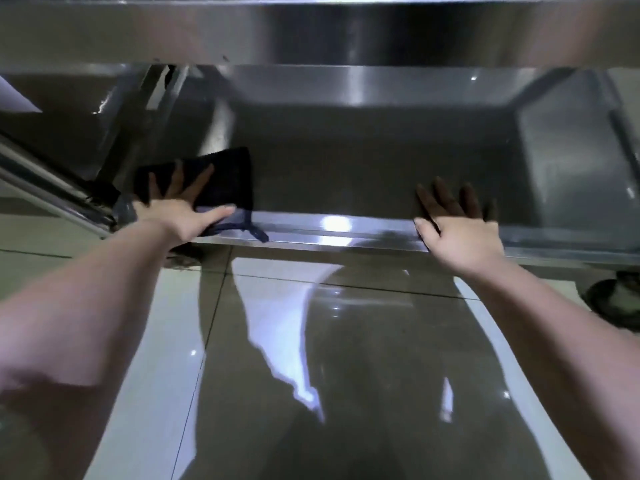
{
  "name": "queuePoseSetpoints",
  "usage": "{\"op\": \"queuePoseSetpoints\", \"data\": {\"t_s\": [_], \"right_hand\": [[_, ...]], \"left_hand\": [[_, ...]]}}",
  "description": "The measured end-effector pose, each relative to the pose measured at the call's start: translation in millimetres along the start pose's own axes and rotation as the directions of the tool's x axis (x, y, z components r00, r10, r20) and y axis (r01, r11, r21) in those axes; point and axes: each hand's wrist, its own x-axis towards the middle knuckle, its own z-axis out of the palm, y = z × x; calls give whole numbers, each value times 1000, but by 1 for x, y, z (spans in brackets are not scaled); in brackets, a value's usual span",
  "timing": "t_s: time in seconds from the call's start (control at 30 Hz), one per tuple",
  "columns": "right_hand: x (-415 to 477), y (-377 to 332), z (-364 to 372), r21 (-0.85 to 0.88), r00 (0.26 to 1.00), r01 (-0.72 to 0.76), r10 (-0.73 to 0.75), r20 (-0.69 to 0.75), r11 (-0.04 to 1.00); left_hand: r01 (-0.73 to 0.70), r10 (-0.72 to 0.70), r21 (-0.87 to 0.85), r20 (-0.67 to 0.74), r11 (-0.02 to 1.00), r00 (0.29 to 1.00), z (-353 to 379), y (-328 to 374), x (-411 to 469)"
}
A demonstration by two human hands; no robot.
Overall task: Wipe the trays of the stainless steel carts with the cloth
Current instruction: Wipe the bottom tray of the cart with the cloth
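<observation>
Our dark cloth [221,178] lies flat on the floor of the lower tray [363,150], tucked into its front left corner, with a loose tail of fabric draped over the near rim. Our left hand [180,209] is on top of it, fingers straight and fanned out, pressing it down rather than gripping it, the thumb laid along the cloth's near edge by the rim. The tray's long axis runs left to right across our view, so we judge that nearly all of the surface left to wipe stretches away to the right of the cloth, and that the next stroke should travel that way, parallel to the front rim. Our right hand [457,226] is well apart from the cloth on the same rim, palm resting on the edge and fingers spread loosely over it into the tray, holding nothing; it looks to us like a brace, and it sits in the path of a full sweep. The left hand is clearly the one to drive the cloth. Above, the upper tray [311,29] overhangs and shades the back wall, so we cannot tell how clean that far side is. Below the rim is glossy tiled floor [346,341], with a caster wheel [616,303] at the right.
</observation>
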Motion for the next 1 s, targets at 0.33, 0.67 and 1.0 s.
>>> {"op": "queuePoseSetpoints", "data": {"t_s": [0.33,0.67,1.0], "right_hand": [[7,-7,0,451,978,-28,118,-173,892],[12,-18,-45,353,947,-60,164,-274,934],[32,51,-15,37,992,-123,123,-3,992]], "left_hand": [[-295,295,17,-49,955,954,28,197,-46],[-285,216,-170,-336,943,917,26,248,-63],[-439,436,24,-181,898,882,42,197,-24]]}}
